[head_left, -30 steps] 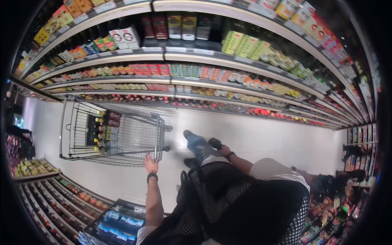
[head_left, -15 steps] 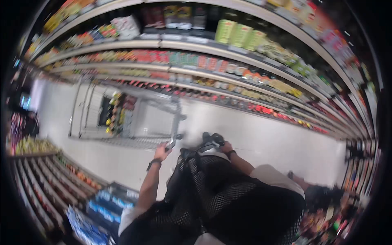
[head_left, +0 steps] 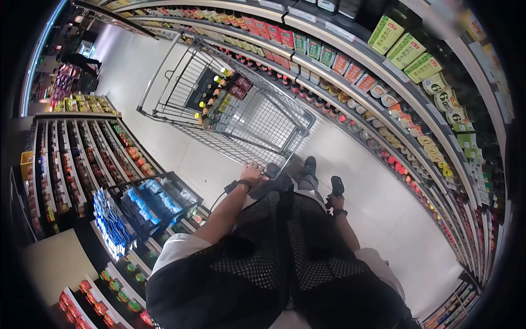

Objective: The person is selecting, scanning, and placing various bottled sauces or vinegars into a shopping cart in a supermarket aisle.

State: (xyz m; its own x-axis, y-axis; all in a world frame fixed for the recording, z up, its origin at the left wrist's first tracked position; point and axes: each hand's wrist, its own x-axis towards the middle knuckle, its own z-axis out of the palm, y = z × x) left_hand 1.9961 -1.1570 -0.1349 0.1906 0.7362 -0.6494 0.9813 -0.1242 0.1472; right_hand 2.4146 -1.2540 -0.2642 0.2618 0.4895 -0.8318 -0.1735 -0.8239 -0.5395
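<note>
A grey wire shopping cart (head_left: pixel 219 129) stands ahead and to the left, holding several bottles with yellow caps (head_left: pixel 211 104) and some dark red packs (head_left: pixel 239 88). My left hand (head_left: pixel 253 174) is at the cart's near end, fingers curled over its rim, beside a black piece (head_left: pixel 272 170) whose kind I cannot make out. Low at my right side, my right hand (head_left: pixel 336 203) is wrapped round a black handheld device (head_left: pixel 337 186) with a rounded top. The device is apart from the cart and the shelves.
Long shelves (head_left: pixel 350 71) of packets, jars and bottles curve along the right. To the left are sloped display racks (head_left: pixel 82 164) and a black stand with blue packs (head_left: pixel 148 205). A pale tiled floor (head_left: pixel 356 153) runs between them. A dark-clothed person (head_left: pixel 79 60) is far off at upper left.
My view has turned, so the shelves now slant down to the right. The cart appears nearer and at an angle. My left hand stays at its near end; the right still holds the device.
</note>
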